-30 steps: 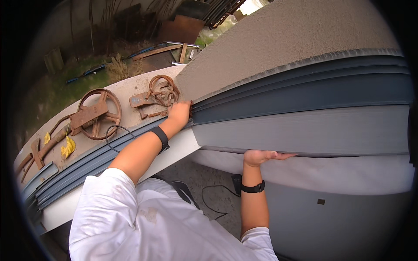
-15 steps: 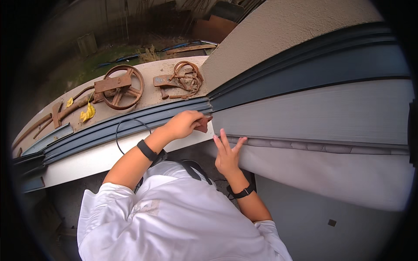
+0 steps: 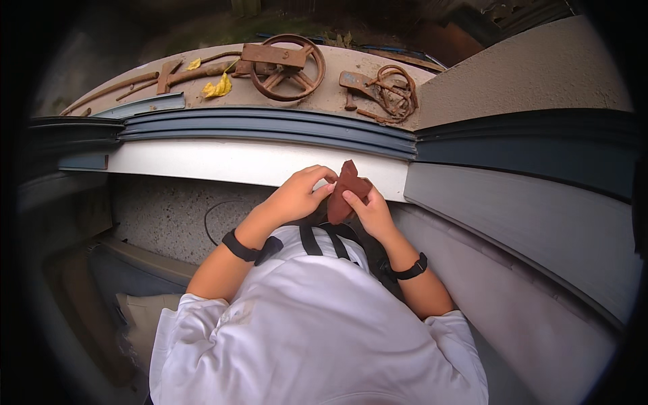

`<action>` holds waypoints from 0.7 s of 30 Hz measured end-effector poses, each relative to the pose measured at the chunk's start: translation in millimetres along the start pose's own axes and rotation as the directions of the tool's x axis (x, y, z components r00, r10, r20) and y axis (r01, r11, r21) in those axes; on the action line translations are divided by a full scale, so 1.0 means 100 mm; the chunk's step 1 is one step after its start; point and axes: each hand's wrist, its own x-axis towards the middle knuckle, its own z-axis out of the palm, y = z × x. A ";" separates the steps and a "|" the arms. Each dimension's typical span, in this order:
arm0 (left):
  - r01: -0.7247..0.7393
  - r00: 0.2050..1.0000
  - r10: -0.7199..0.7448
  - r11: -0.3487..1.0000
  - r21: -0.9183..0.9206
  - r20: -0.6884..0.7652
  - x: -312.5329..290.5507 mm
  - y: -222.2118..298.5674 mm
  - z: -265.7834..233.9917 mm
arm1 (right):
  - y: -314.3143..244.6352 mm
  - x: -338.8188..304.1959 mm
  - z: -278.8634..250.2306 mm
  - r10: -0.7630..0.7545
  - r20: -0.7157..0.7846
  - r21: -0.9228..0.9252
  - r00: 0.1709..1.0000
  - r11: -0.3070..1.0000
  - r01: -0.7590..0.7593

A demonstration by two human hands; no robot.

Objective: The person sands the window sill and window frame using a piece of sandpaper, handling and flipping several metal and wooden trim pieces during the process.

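A creased reddish-brown sheet that looks like sandpaper (image 3: 345, 191) is in front of my body, just on the near side of the white sill. My right hand (image 3: 372, 212) grips its right side, thumb lying on the near face and fingers behind. At its left edge, the curled thumb and forefinger of my left hand (image 3: 297, 194) pinch close together, partly hidden by the sheet. Both wrists carry black bands.
Beyond the white sill (image 3: 223, 159) runs a blue-grey window track (image 3: 270, 128). On the ledge outside lie a rusty wheel (image 3: 314, 67), rusty wire (image 3: 401, 91), a hammer-like tool (image 3: 165, 77) and yellow leaves (image 3: 217, 88). A grey panel (image 3: 513, 209) stands on the right.
My right hand, spread and empty before, has closed on the sheet. Both hands have drawn back from the sill toward my body, and the view has swung left.
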 end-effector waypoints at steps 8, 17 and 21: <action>0.237 0.841 0.158 0.752 0.615 -0.518 -0.65 -0.96 -1.13 | 0.04 0.29 -0.21 -0.293 -0.425 -0.428 0.856 0.899 0.095; 0.353 0.770 0.271 0.574 0.739 -0.578 -1.07 -2.00 -1.42 | -0.51 0.53 0.38 -0.165 -0.138 -0.840 0.977 0.542 -0.027; 0.337 0.780 0.270 0.578 0.743 -0.564 -1.12 -2.03 -1.43 | -0.24 0.69 0.63 -0.043 0.021 -0.825 0.999 0.564 0.042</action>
